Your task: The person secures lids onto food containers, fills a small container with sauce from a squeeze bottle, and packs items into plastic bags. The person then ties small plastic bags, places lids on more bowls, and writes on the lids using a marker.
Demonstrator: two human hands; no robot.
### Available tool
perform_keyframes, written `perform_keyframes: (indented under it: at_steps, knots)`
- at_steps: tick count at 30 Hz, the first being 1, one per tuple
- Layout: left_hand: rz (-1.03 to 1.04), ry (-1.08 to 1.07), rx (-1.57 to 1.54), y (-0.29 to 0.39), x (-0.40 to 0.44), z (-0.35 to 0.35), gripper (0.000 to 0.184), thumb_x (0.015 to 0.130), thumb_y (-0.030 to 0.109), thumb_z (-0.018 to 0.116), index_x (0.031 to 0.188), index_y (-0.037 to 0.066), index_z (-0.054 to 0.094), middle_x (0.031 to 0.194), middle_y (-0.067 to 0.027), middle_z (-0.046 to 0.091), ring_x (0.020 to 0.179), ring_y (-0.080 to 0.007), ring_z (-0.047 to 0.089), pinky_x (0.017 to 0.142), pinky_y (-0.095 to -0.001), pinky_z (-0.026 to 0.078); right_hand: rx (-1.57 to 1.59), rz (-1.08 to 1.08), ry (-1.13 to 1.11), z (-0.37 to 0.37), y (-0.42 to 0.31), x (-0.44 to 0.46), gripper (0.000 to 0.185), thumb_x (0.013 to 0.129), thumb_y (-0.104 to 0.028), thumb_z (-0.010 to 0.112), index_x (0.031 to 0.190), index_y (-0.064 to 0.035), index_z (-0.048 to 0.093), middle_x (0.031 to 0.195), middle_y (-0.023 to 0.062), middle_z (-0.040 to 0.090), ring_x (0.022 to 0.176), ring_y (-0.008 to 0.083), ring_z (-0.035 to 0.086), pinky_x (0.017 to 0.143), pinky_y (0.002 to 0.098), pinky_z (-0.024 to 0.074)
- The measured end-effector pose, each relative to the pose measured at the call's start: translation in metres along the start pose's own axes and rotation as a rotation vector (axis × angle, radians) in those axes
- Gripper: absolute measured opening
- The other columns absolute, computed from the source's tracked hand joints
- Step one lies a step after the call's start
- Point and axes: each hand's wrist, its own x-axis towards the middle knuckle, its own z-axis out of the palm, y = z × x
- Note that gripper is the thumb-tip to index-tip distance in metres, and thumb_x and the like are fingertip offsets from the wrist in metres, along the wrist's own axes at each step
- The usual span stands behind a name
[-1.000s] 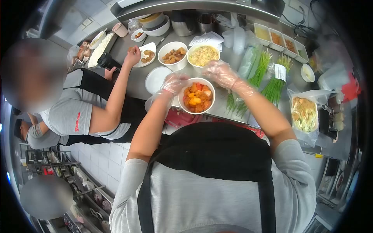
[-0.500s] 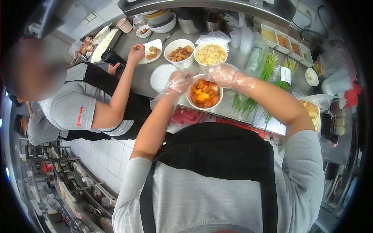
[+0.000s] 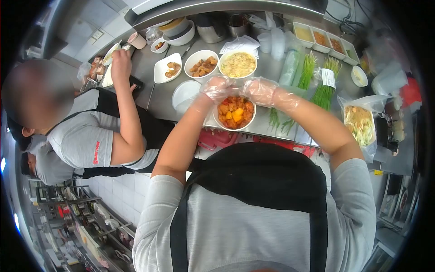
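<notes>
A white round bowl (image 3: 215, 121) holds red-brown glazed chunks with yellow pieces. Both my hands wear clear plastic gloves and are at this bowl's far rim. My left hand (image 3: 218, 89) is at the rim's left side, fingers curled in. Facing it, my right hand (image 3: 259, 90) is closed at the right side. The glove folds hide whatever the fingertips hold. Just beyond is a white bowl of yellow rice-like food (image 3: 238, 63). Left of that is a bowl of brown chunks (image 3: 202, 64). A white round lid (image 3: 185, 95) lies beside my left wrist.
At the left, a co-worker's hand (image 3: 121, 63) is raised by an oval dish (image 3: 110, 55). A square white dish (image 3: 167, 68) holds brown pieces. Green stalks (image 3: 322, 90) lie by my right forearm, and white condiment containers (image 3: 321, 40) stand at the back right.
My left hand has shifted a little forward, off the food to the far rim. The co-worker's hand has gone left, away from the square dish. The camera view has turned slightly.
</notes>
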Motion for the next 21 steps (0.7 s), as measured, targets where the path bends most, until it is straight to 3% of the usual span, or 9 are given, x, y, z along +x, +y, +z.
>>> perform_keyframes:
  at_steps: [3, 6, 8, 10, 13, 16, 19, 21]
  knots:
    - [-0.014, 0.005, 0.148, -0.015, -0.004, 0.002, 0.021, 0.079, 0.029, 0.063, 0.090, 0.012, 0.068, 0.084, -0.0157, 0.065, 0.082, -0.0346, 0.063, 0.072, -0.0432, 0.049, -0.007, 0.067, -0.028, -0.002, -0.003, -0.010, 0.022, 0.081, -0.006, 0.051, 0.098, -0.0088, 0.065, 0.092, 0.0145, 0.065, 0.090, 0.0329, 0.063, 0.078, 0.0421, 0.0516]
    - [-0.032, 0.160, 0.192, -0.044, -0.017, 0.012, 0.017, 0.079, 0.022, 0.066, 0.086, 0.007, 0.065, 0.081, -0.0155, 0.065, 0.076, -0.0309, 0.063, 0.068, -0.0400, 0.049, 0.046, 0.096, 0.047, 0.004, -0.008, -0.036, 0.019, 0.082, -0.007, 0.053, 0.096, -0.0071, 0.065, 0.088, 0.0159, 0.064, 0.087, 0.0334, 0.063, 0.076, 0.0422, 0.0516]
    - [-0.143, 0.112, 0.129, -0.046, -0.026, 0.002, 0.018, 0.078, 0.023, 0.066, 0.087, 0.007, 0.065, 0.080, -0.0153, 0.065, 0.076, -0.0310, 0.063, 0.068, -0.0403, 0.049, 0.101, -0.008, 0.202, 0.014, -0.006, -0.052, 0.015, 0.083, -0.011, 0.055, 0.094, -0.0059, 0.065, 0.084, 0.0175, 0.062, 0.083, 0.0345, 0.062, 0.073, 0.0432, 0.0509]
    - [-0.276, 0.016, 0.115, -0.025, -0.031, -0.014, 0.021, 0.077, 0.026, 0.068, 0.087, 0.007, 0.067, 0.081, -0.0142, 0.066, 0.077, -0.0312, 0.064, 0.069, -0.0396, 0.049, 0.082, 0.028, 0.138, 0.006, -0.009, -0.045, 0.017, 0.082, -0.008, 0.053, 0.094, -0.0052, 0.065, 0.088, 0.0165, 0.064, 0.086, 0.0337, 0.063, 0.076, 0.0420, 0.0514]
    - [0.079, 0.098, 0.239, -0.024, -0.014, -0.008, 0.021, 0.077, 0.027, 0.068, 0.086, 0.008, 0.068, 0.083, -0.0125, 0.067, 0.078, -0.0295, 0.064, 0.070, -0.0386, 0.049, 0.206, 0.033, 0.145, 0.010, -0.001, -0.027, 0.018, 0.082, -0.007, 0.052, 0.094, -0.0052, 0.065, 0.091, 0.0160, 0.065, 0.087, 0.0333, 0.063, 0.078, 0.0414, 0.0511]
    - [0.212, 0.004, 0.032, -0.007, 0.011, -0.009, 0.020, 0.077, 0.027, 0.069, 0.088, 0.010, 0.069, 0.079, -0.0116, 0.066, 0.078, -0.0274, 0.064, 0.070, -0.0378, 0.049, 0.255, -0.023, 0.186, 0.014, 0.011, -0.007, 0.016, 0.083, -0.009, 0.052, 0.093, -0.0048, 0.064, 0.089, 0.0174, 0.064, 0.084, 0.0345, 0.062, 0.075, 0.0417, 0.0509]
    - [0.001, -0.136, 0.006, 0.006, 0.013, -0.015, 0.017, 0.077, 0.025, 0.068, 0.086, 0.010, 0.067, 0.076, -0.0116, 0.065, 0.076, -0.0270, 0.064, 0.068, -0.0377, 0.049, 0.205, -0.077, 0.212, 0.026, 0.017, -0.001, 0.015, 0.084, -0.009, 0.052, 0.093, -0.0052, 0.064, 0.088, 0.0170, 0.063, 0.083, 0.0339, 0.062, 0.075, 0.0413, 0.0511]
    - [0.122, -0.030, 0.128, -0.010, 0.007, -0.008, 0.016, 0.076, 0.024, 0.069, 0.082, 0.009, 0.066, 0.074, -0.0122, 0.064, 0.074, -0.0284, 0.064, 0.066, -0.0378, 0.049, 0.126, -0.071, 0.189, 0.024, 0.015, -0.004, 0.015, 0.084, -0.009, 0.052, 0.092, -0.0057, 0.064, 0.088, 0.0160, 0.064, 0.083, 0.0328, 0.063, 0.075, 0.0410, 0.0512]
